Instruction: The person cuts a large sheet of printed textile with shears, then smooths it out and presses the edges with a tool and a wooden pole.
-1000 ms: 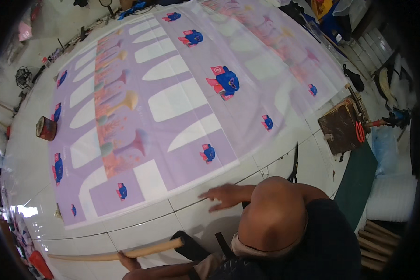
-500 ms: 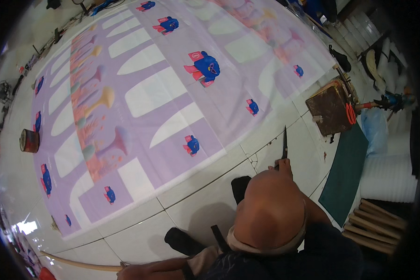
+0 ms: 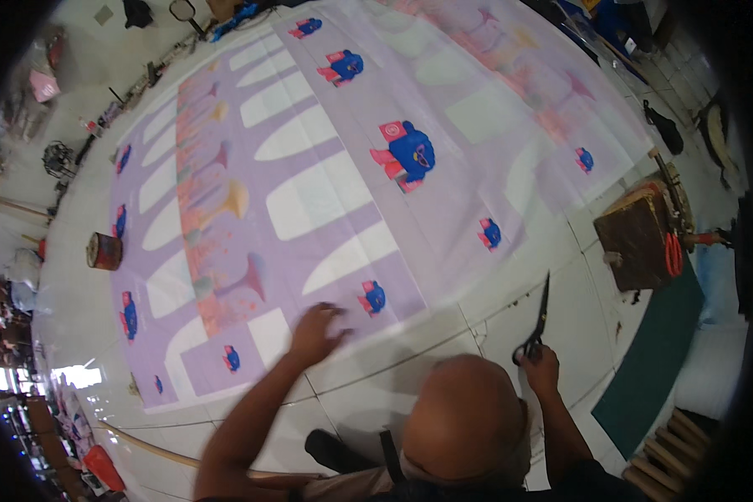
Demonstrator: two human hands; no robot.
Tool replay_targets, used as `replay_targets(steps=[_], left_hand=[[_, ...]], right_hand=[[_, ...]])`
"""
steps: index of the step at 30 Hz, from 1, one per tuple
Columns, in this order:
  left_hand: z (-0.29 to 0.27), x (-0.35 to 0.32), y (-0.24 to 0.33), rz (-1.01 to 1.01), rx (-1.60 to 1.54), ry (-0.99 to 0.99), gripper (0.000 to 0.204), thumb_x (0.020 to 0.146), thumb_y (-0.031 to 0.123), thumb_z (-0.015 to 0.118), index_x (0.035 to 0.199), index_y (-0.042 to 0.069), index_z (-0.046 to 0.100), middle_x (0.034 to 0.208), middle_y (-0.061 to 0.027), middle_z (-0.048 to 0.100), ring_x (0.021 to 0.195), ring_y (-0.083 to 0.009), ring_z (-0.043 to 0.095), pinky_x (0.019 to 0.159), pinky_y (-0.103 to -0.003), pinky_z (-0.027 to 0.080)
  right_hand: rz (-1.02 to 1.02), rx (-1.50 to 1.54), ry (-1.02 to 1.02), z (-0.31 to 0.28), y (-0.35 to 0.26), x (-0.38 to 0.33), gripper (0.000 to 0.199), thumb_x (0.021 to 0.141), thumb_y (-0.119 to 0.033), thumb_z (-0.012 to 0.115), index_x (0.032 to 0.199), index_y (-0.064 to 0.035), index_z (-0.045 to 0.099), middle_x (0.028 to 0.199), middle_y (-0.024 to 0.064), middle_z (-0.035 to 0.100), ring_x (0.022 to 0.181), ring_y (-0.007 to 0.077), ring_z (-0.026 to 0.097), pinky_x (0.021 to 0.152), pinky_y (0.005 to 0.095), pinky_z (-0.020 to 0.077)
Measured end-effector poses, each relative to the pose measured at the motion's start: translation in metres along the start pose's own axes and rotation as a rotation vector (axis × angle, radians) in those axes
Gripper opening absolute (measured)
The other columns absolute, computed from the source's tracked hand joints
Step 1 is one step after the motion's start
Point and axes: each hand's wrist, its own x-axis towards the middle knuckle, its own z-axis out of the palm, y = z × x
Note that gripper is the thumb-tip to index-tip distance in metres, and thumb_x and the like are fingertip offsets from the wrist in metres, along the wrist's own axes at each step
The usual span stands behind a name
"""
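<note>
A large lilac printed sheet (image 3: 418, 230), with white window shapes and blue figures, lies spread on the tiled floor. Over its near edge is my left hand (image 3: 316, 335), fingers apart and curved, holding nothing; whether it touches the sheet I cannot tell. To the right of my bent knee (image 3: 464, 418), my right hand (image 3: 541, 370) grips dark-handled scissors (image 3: 543, 309) at the handles. Their blades appear closed and point away from me, above the white tiles. Beneath my left forearm runs a long curved-looking wooden stick (image 3: 146, 443).
A rusty can (image 3: 104, 251) stands on the sheet's left edge. Toward the right sit a worn brown block (image 3: 636, 238) with tools on it, a dark green mat (image 3: 648, 368) and several cardboard-coloured rods (image 3: 673, 448). Assorted clutter lines the left wall.
My left hand has left the stick at the lower left and come up over the sheet's near edge. My right hand still holds the scissors. The whole view has shifted.
</note>
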Motion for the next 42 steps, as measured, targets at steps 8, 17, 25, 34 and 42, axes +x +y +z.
replay_targets(steps=[8, 17, 25, 34, 42], left_hand=[[0.121, 0.067, 0.112, 0.025, 0.101, 0.067, 0.046, 0.080, 0.023, 0.074, 0.120, 0.004, 0.060, 0.131, -0.0198, 0.051, 0.125, -0.0379, 0.047, 0.107, -0.050, 0.039], [0.140, 0.067, 0.115, 0.026, 0.036, 0.180, 0.030, 0.082, 0.016, 0.072, 0.110, 0.006, 0.066, 0.122, -0.0180, 0.056, 0.118, -0.0389, 0.052, 0.105, -0.057, 0.038], [0.139, 0.064, 0.116, -0.058, -0.065, 0.223, 0.026, 0.080, 0.011, 0.072, 0.105, 0.007, 0.069, 0.117, -0.0137, 0.058, 0.117, -0.0350, 0.053, 0.107, -0.061, 0.037], [0.135, 0.074, 0.126, -0.058, -0.115, 0.207, 0.021, 0.083, 0.012, 0.071, 0.103, 0.005, 0.070, 0.117, -0.0126, 0.058, 0.117, -0.0329, 0.053, 0.107, -0.060, 0.037], [0.131, 0.067, 0.126, -0.074, -0.163, 0.223, 0.033, 0.077, 0.010, 0.074, 0.108, 0.004, 0.063, 0.119, -0.0165, 0.055, 0.117, -0.0374, 0.052, 0.109, -0.058, 0.035]], right_hand=[[0.043, 0.062, -0.016, -0.006, 0.001, 0.008, 0.051, 0.071, -0.025, 0.087, 0.103, 0.0042, 0.061, 0.092, 0.0191, 0.067, 0.085, 0.0336, 0.066, 0.077, 0.0422, 0.0514], [0.078, 0.139, -0.151, -0.020, -0.013, 0.017, 0.034, 0.079, -0.017, 0.071, 0.101, 0.0056, 0.058, 0.086, 0.0160, 0.067, 0.077, 0.0251, 0.064, 0.073, 0.0379, 0.0520], [0.247, 0.502, -0.631, 0.004, -0.058, -0.014, 0.024, 0.091, -0.015, 0.067, 0.108, 0.0013, 0.060, 0.093, 0.0114, 0.067, 0.084, 0.0182, 0.062, 0.073, 0.0340, 0.0513], [-0.037, 0.177, -1.002, -0.026, -0.069, -0.037, 0.053, 0.096, -0.052, 0.058, 0.117, -0.0024, 0.058, 0.099, 0.0099, 0.066, 0.095, 0.0220, 0.061, 0.081, 0.0408, 0.0481], [0.167, 0.552, -1.133, 0.015, -0.095, -0.026, 0.056, 0.094, -0.056, 0.060, 0.117, -0.0048, 0.056, 0.101, 0.0079, 0.064, 0.098, 0.0220, 0.060, 0.083, 0.0393, 0.0469]])
